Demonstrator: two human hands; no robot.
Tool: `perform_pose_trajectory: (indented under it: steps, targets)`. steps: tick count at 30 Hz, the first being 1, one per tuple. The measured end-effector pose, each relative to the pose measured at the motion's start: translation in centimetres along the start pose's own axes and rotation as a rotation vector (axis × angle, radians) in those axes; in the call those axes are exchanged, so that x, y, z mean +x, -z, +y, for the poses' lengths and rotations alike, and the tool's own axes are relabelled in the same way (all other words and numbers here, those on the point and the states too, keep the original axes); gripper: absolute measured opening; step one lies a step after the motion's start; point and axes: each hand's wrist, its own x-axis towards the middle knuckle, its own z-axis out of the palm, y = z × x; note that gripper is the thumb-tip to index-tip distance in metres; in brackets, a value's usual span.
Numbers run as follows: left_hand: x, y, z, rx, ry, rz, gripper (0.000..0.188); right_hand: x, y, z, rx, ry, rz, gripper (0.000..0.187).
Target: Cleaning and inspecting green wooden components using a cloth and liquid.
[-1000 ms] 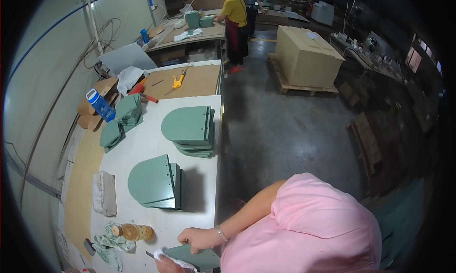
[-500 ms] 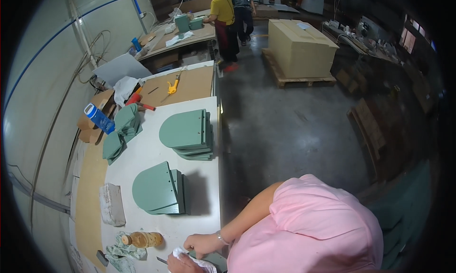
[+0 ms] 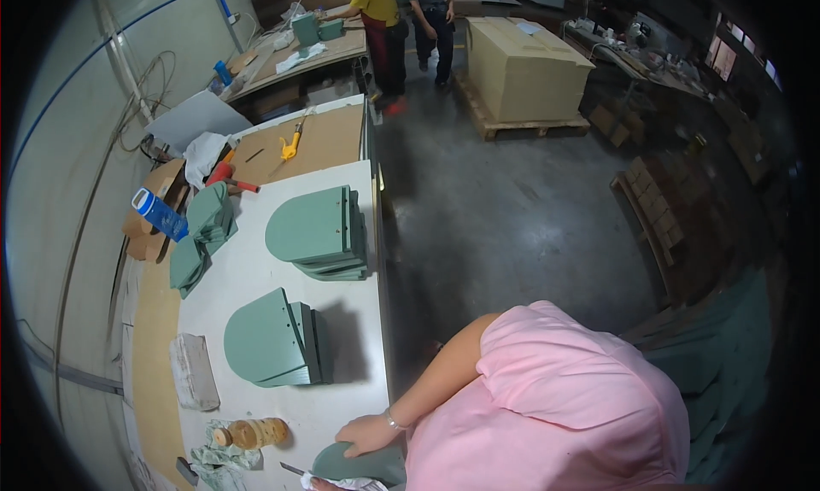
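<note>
A green rounded panel (image 3: 342, 465) lies at the near edge of the table, partly cut off by the frame and my pink clothing. Over its far edge rests my right hand (image 3: 369, 435), fingers bent against the panel. Only a sliver of my left hand (image 3: 323, 484) shows at the bottom; it is closed on a white cloth (image 3: 363, 485). A thin dark blade (image 3: 292, 468) sticks out beside that cloth; its handle is hidden. Farther up the white table stand two stacks of similar panels, a nearer stack (image 3: 265, 341) and a farther stack (image 3: 307, 226).
Left of my hands are a bottle of amber liquid (image 3: 256, 433), a crumpled rag (image 3: 224, 465) and a whitish block (image 3: 195, 371). More green panels (image 3: 209, 211), a blue bottle (image 3: 160, 213) and a yellow air gun (image 3: 290, 145) lie beyond. Two people stand near a large carton (image 3: 530, 73).
My right hand has moved off the cloth onto the green panel, which is now more exposed. My left hand has dropped lower with the cloth. The view has shifted slightly.
</note>
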Motion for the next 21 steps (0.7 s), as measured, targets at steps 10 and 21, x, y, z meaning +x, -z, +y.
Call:
perform_pose_trajectory:
  steps: [10, 21]
  targets:
    - [-1.8, -6.5, -9.2, -0.472, 0.503, 0.178, 0.048, -1.9, -0.5, -2.3, 0.053, -0.167, 0.173, 0.033]
    - [2.3, 7.4, 7.0, -0.084, 0.167, 0.118, 0.047, 3.6, -4.6, -0.9, 0.973, -0.357, -0.181, 0.045]
